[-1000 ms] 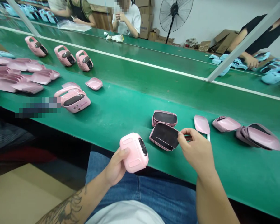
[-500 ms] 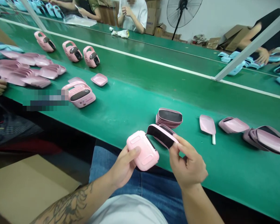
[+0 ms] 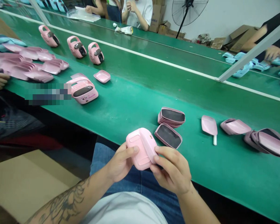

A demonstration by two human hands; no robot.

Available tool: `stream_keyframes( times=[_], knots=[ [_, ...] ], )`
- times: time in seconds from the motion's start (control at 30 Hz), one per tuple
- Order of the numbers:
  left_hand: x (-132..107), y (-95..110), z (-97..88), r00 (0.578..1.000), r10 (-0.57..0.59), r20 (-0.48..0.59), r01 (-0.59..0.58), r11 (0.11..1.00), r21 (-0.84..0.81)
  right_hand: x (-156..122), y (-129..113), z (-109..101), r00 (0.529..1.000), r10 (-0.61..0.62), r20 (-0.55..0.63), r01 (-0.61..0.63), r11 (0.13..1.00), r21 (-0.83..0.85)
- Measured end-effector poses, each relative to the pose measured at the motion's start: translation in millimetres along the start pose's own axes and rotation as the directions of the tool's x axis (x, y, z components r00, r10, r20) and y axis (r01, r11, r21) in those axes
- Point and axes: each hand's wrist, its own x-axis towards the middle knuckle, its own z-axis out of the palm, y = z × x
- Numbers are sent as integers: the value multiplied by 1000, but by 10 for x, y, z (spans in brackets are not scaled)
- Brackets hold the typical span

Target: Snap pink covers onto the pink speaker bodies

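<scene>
Above the person's lap, at the near edge of the green bench [image 3: 224,174], both hands grip a pink case [image 3: 140,149] at about 6 o'clock in the view. The left hand [image 3: 121,163] cradles it from the lower left, thumb across its back face. The right hand [image 3: 170,171] closes on it from the lower right, with its fingers [image 3: 164,155] pressed on a pink panel [image 3: 150,144] along the case's right side.

Half a second earlier, the right hand pinched a black pad with a pink rim beside the case, not on it. Now no black shows in that hand, and the panel sits against the case. Whether panel and pad are the same piece is hard to tell.

The case's long axis runs roughly 12 to 6, tilted slightly, with two shallow rectangular recesses facing up. Its underside and lower end are hidden by the hands.

Just past the hands, at about 1 o'clock, a loose pad [image 3: 168,136] lies face up beside a stack of pads [image 3: 171,117]. Further right are a pink scoop-shaped piece [image 3: 209,127] with a white stem and stacked pink shells [image 3: 266,142]. At 10 o'clock sits a finished pink unit [image 3: 82,91] beside a pixelated patch [image 3: 48,94].
</scene>
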Motion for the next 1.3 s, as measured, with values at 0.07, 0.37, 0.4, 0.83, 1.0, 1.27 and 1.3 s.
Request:
stream_keyframes(
  times=[0.07,0.37,0.4,0.83,1.0,1.27,1.3],
  knots=[
    [2,26,-35,1000,-7,-13,7,1000,17,-23,7,13,1000,-12,20,10,996,91],
    [-38,43,-26,997,0,76,-9,993,119,-172,12,54,953,124,278,-158,982,105],
    [-45,40,-17,997,1,78,-10,993,119,-175,21,57,940,119,320,-163,980,114],
    [-78,47,-43,995,-51,85,40,990,135,-137,79,-28,920,82,384,-160,971,177],
    [-80,34,-88,995,-60,80,46,986,162,-118,69,-56,898,65,435,-158,970,182],
    [-79,32,-88,992,-31,120,5,977,215,-104,43,-87,892,50,449,-141,975,172],
    [-77,32,-85,992,-35,117,8,976,219,-105,39,-95,891,53,451,-145,974,173]
  ],
)
